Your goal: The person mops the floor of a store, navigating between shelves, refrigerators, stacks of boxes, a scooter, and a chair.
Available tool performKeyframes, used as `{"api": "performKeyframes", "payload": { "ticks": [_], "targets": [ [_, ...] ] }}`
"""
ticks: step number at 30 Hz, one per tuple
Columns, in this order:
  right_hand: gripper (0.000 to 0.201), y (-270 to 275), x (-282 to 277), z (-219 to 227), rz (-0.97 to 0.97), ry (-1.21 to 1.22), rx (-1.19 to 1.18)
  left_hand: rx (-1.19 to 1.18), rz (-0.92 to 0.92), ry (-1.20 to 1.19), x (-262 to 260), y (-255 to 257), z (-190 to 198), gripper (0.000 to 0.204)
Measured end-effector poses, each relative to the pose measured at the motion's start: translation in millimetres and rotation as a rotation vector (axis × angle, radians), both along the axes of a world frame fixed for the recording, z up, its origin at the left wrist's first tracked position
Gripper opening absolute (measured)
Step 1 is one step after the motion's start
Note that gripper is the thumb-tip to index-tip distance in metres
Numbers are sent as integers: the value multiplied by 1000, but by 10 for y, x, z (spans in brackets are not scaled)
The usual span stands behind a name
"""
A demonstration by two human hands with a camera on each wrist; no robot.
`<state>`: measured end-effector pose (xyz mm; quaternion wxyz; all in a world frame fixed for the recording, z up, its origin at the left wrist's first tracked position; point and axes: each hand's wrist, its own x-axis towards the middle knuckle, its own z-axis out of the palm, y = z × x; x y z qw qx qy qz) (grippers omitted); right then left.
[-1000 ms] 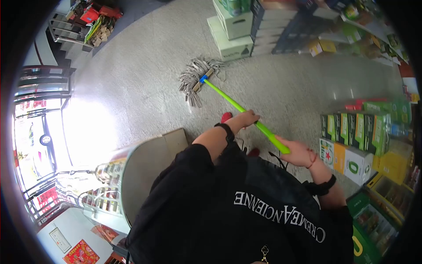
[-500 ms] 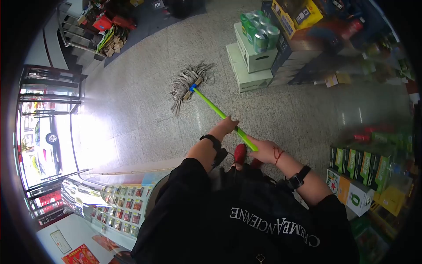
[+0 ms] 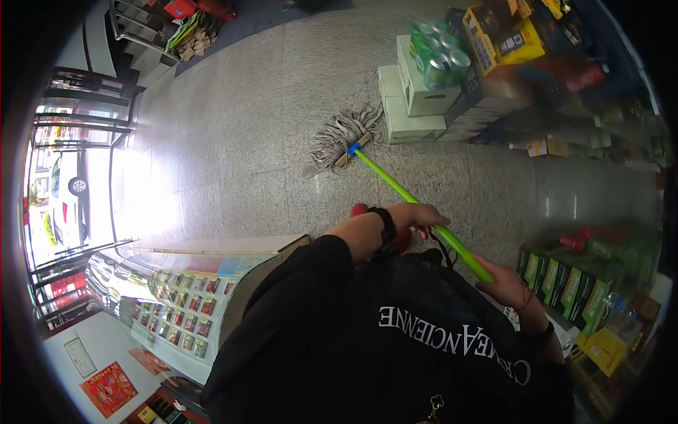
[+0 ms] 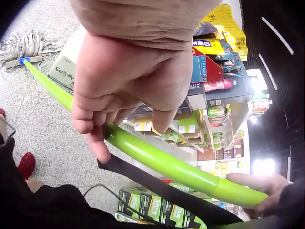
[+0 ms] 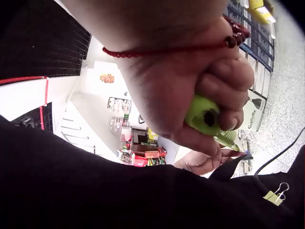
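Head view shows us our right hand (image 3: 505, 286) nearest, its fingers wrapped round the top of a smooth, bright green mop handle (image 3: 462, 250); the right wrist view shows the rounded green end (image 5: 202, 112) poking out of that fist. Farther down the same shaft is our left hand (image 3: 422, 214), palm over it and fingers curled loosely round it. Beyond, a blue joint (image 3: 354, 150) and a straight tan bar (image 3: 364, 140) carry the shaggy grey strand mop head (image 3: 335, 138), which lies spread on the speckled grey floor (image 3: 247, 141), just beside a pale cardboard carton (image 3: 417, 128). Past that, a shrink-wrapped pack of green cans (image 3: 441, 60) sits on the stack. We judge the handle light and stiff, though its glossy surface could slip in damp palms, while the strands look soft, limp and draggy, perhaps heavier if wet. Our best hold seems to be one hand near the top end and the other partway down, well above the blue joint, so the upper one steers and the lower one pushes. Compared with half a second ago, the mop head is closer to the pale carton, its strands now reaching toward the edge, and our two hands look farther apart along the shaft.
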<state>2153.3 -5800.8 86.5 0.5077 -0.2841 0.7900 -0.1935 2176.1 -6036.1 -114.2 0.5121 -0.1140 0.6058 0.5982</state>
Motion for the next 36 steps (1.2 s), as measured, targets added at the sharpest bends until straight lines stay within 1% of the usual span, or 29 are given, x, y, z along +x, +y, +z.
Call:
{"api": "performKeyframes", "payload": {
  "ticks": [2,3,5,6,7,8,9,10,11,12,13,14,15,16,17,18,20,22,24,27,29,30,31,33,34,35,36],
  "targets": [
    [66,-249,-84,98,-14,-50,42,14,-15,-30,-91,-200,10,51],
    [66,-350,-121,66,-11,-53,43,-4,20,-15,-99,-331,10,51],
    [65,-624,-213,-88,100,35,12,-25,60,-3,-130,-652,-14,50],
    [65,-822,-255,-152,104,32,11,-64,91,25,-144,-832,-56,51],
    [66,-1061,-290,-220,106,13,3,-104,115,53,-156,-1030,-124,52],
    [67,-1324,-317,-293,101,-4,-7,-107,107,50,-147,-1272,-369,52],
    [67,-1614,-349,-371,87,-7,-11,-146,125,341,-114,-1541,-782,48],
    [67,-1923,-376,-450,95,-18,-38,-176,140,630,-84,-1802,-727,44],
    [67,-2251,-403,-533,104,-25,-66,-243,358,378,-80,-2041,-665,41],
    [66,-2590,-414,-633,72,-59,-111,-309,568,124,-97,-2350,-290,39],
    [65,-2933,-427,-721,42,-92,-152,-286,625,207,-79,-2674,-593,42],
    [66,-3315,-452,-758,61,-80,-120,-256,688,280,-26,-2971,-1010,45],
    [66,-3700,-475,-778,83,-68,-88,-216,678,343,10,-3343,-1183,53],
    [67,-4077,-502,-794,100,-43,-119,-292,593,453,42,-3733,-1451,58],
    [67,-4411,-518,-827,120,-21,-152,-342,891,57,-94,-3886,-366,56],
    [67,-4681,-531,-964,117,-20,-155,-378,917,52,-111,-4155,-340,56],
    [68,-5121,-582,-1264,147,72,-262,-433,897,65,-179,-4661,-407,57],
    [67,-5440,-663,-1230,143,61,-225,-450,871,69,-243,-4999,-489,57],
    [66,-5564,-744,-1158,149,53,-184,-493,743,95,-319,-5199,-524,62],
    [66,-5492,-811,-1041,174,45,-127,-439,745,72,-387,-5122,-514,64],
    [67,-5265,-877,-947,114,-53,-81,-360,679,80,-462,-4973,-503,65],
    [66,-5145,-937,-800,122,-57,-108,-343,647,84,-513,-4854,-500,65],
    [65,-5005,-999,-652,132,-62,-134,-293,594,83,-537,-4734,-444,65],
    [67,-4663,-1097,-558,99,-41,-203,-195,492,90,-713,-4584,-245,62],
    [67,-4631,-1170,-288,112,-92,-27,-144,437,82,-764,-4500,-124,59],
    [67,-4636,-1295,-58,130,-129,145,-40,372,90,-846,-4439,-4,55],
    [67,-4532,-1376,-94,146,-122,138,55,298,105,-945,-4432,62,51]
  ]
}}
